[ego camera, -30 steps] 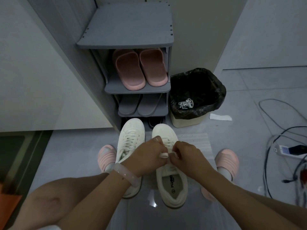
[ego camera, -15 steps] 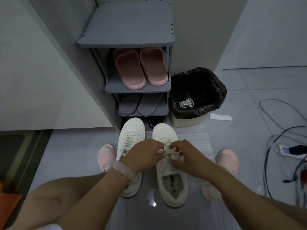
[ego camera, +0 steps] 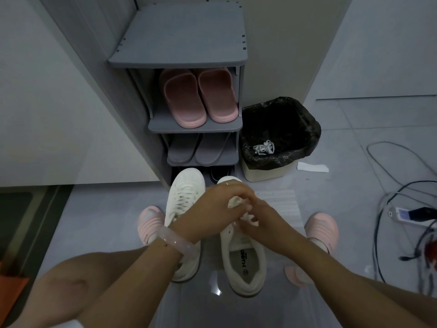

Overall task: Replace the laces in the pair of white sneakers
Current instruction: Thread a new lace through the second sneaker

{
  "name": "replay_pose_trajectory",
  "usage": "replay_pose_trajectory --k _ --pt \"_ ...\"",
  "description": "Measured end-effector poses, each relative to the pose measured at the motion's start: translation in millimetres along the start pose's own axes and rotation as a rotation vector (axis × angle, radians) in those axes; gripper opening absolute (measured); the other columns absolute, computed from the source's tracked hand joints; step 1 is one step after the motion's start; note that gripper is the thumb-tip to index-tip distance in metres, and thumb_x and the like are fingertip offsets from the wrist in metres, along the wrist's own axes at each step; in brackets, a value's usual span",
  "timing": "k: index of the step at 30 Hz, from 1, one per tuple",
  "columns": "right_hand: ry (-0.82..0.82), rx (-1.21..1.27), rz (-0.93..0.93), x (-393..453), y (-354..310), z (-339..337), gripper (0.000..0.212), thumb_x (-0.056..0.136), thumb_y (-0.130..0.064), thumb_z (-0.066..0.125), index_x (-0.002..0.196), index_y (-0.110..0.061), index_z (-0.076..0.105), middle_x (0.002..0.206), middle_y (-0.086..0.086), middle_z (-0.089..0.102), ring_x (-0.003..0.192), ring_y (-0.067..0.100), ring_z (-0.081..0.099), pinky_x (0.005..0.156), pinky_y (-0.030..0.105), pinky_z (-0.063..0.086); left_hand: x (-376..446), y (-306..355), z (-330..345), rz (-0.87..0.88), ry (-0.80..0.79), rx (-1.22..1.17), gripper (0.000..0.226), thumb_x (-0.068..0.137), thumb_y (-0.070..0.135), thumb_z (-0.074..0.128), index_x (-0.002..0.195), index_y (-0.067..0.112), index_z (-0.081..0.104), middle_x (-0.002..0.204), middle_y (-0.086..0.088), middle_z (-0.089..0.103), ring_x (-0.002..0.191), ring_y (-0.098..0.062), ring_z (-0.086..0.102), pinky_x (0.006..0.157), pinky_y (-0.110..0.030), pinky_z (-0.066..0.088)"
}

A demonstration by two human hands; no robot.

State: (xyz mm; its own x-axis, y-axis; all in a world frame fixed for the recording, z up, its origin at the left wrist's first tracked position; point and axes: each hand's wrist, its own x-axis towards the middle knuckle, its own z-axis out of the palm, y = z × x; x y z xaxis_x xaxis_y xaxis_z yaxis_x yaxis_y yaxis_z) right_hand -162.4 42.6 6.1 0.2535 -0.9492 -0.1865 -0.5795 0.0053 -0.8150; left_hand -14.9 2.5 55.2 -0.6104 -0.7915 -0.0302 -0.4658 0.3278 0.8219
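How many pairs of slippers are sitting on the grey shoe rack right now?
2: pink slippers on the upper shelf of the rack, grey slippers on the shelf below. The bottom level is dark and partly hidden by the white sneakers; more may sit there.

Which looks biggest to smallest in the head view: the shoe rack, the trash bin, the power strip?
1. shoe rack
2. trash bin
3. power strip

As they look; the rack and bin stand farther from the camera.
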Motion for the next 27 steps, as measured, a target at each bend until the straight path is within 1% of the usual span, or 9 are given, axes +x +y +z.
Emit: replay_pose_trajectory --k 2,5,9,11,13,16,20,24,27 --pt "0.127 0.246 0.159 0.8 1.1 -8.0 0.025 0.096 -0.018 0.048 0.076 -0.021 0.061 0.080 -0.007 0.060 0.075 0.005 0.055 0.068 0.022 0.042 2.5 -5.6 -2.7 -0.060 0.088 -0.024 0.023 0.088 0.018 0.060 0.110 0.022 0.062 0.112 0.009 0.057 0.103 -0.002 0.054 0.087 -0.010 0.039" --pt "0.511 0.528 0.373 2.4 8.9 -30.2 0.036 0.099 -0.022 0.038 0.071 -0.011 0.058 0.077 0.002 0.060 0.074 0.015 0.056 0.073 0.027 0.048 0.7 -24.5 -10.4 -0.275 0.195 0.080 0.023 0.092 0.015 0.050 0.113 0.021 0.059 0.113 0.002 0.057 0.102 -0.010 0.054 0.082 -0.014 0.040" --pt "0.797 0.643 0.430 1.0 13.1 -55.6 0.033 0.100 -0.019 0.036 0.071 -0.011 0.052 0.070 0.003 0.056 0.065 0.015 0.055 0.067 0.029 0.050 -7.8 -43.4 1.8 -0.358 -0.011 0.392 0.028 0.090 0.016 0.049 0.118 0.014 0.053 0.121 -0.006 0.051 0.112 -0.022 0.049 0.092 -0.029 0.038" --pt "0.653 0.459 0.491 -0.5 12.5 -60.5 0.032 0.098 -0.020 0.039 0.070 -0.011 0.052 0.068 0.005 0.059 0.066 0.022 0.057 0.064 0.032 0.051 -11.1 -39.3 11.3 -0.354 0.013 0.335 0.016 0.088 0.031 0.054 0.092 0.016 0.048 0.094 -0.002 0.050 0.091 -0.020 0.052 0.075 -0.027 0.037" --pt "0.270 -0.060 0.561 -3.4 17.3 -58.5 0.030 0.096 -0.026 0.044 0.070 -0.014 0.051 0.080 0.009 0.065 0.076 0.027 0.061 0.073 0.035 0.049 -13.8 -35.3 21.6 -0.352 -0.087 0.371 0.031 0.086 0.045 0.053 0.083 0.020 0.035 0.079 0.003 0.045 0.075 -0.018 0.048 0.066 -0.029 0.037" --pt "-0.030 -0.592 0.489 -10.4 13.8 -42.2 0.035 0.093 -0.045 0.044 0.098 -0.013 0.057 0.108 0.008 0.061 0.094 0.023 0.058 0.078 0.031 0.044 -20.9 -33.6 35.0 -0.332 -0.225 0.485 0.032 0.087 0.047 0.050 0.085 0.020 0.032 0.078 0.002 0.046 0.078 -0.021 0.053 0.066 -0.030 0.040" --pt "-0.122 -0.428 0.202 -12.3 2.3 -13.4 0.047 0.092 -0.049 0.045 0.127 -0.018 0.049 0.120 0.003 0.052 0.104 0.017 0.052 0.083 0.028 0.043 -20.4 -36.1 38.7 -0.317 -0.163 0.472 0.028 0.089 0.040 0.049 0.084 0.017 0.034 0.084 -0.005 0.053 0.078 -0.022 0.052 0.064 -0.028 0.035" --pt "-0.131 -0.393 0.195 -11.5 -1.0 0.1 0.043 0.091 -0.044 0.050 0.123 -0.018 0.040 0.113 0.003 0.051 0.091 0.018 0.055 0.072 0.028 0.043 -19.9 -35.9 35.2 -0.350 -0.161 0.404 0.025 0.086 0.031 0.051 0.072 0.019 0.033 0.070 0.002 0.043 0.066 -0.017 0.044 0.060 -0.027 0.032" --pt "-0.096 -0.376 0.220 -7.4 0.6 1.0 0.035 0.086 -0.032 0.055 0.113 -0.017 0.038 0.087 -0.003 0.050 0.074 0.018 0.051 0.055 0.025 0.036 -19.0 -37.6 31.5 -0.380 -0.197 0.340 0.031 0.085 0.024 0.052 0.064 0.022 0.029 0.065 0.004 0.040 0.063 -0.015 0.042 0.057 -0.027 0.030"
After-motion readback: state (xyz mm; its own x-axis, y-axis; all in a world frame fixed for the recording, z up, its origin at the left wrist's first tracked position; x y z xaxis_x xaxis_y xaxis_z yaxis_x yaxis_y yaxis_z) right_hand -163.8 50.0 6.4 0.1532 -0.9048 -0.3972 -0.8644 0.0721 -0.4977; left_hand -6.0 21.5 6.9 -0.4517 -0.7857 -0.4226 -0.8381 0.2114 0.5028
